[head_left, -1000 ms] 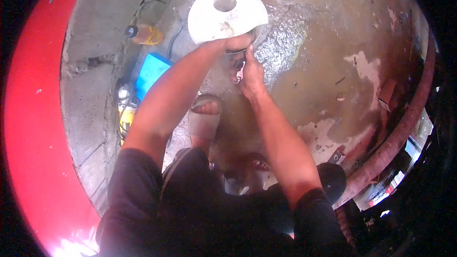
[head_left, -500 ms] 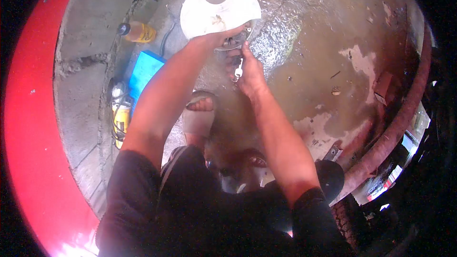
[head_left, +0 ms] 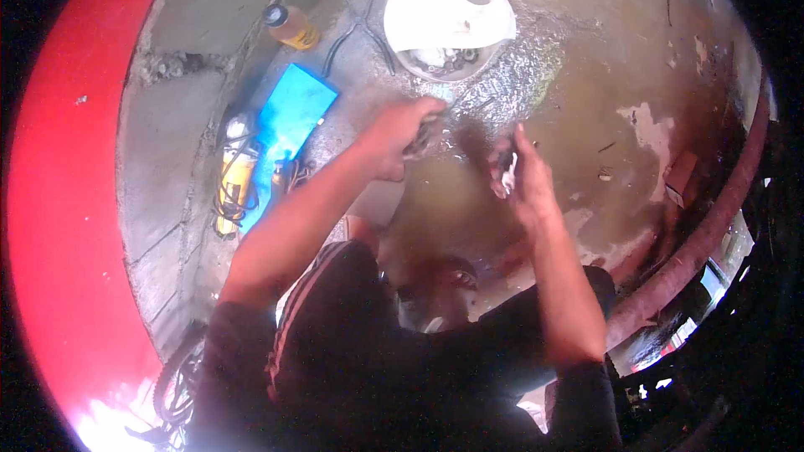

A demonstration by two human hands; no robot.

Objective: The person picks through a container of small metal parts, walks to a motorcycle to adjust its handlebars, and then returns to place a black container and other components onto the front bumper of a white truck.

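A white plastic jug [head_left: 427, 8] with its side cut away lies on the wet floor, its handle facing away. Several greasy metal parts [head_left: 456, 59] rest inside it. My left hand [head_left: 400, 138] is just below the jug, with its fingers curled; a dark, dirty shape shows by them, and I cannot make out what it is. To the right, apart from the left, my right hand [head_left: 526, 176] has its fingers bent around a small pale metal piece [head_left: 508, 174], which looked key-shaped a moment ago. Its thumb points up.
On the left lie an amber bottle with a black cap [head_left: 293, 27], a bright blue box [head_left: 300, 105] and a yellow tool with a cord [head_left: 237, 188]. Black cable [head_left: 339, 48] runs beside the jug. A thick reddish pipe [head_left: 687, 264] curves along the right.
My hands were together at the jug's near edge; now they are apart and closer to me. The metal parts in the jug have come into view. The camera view has shifted.
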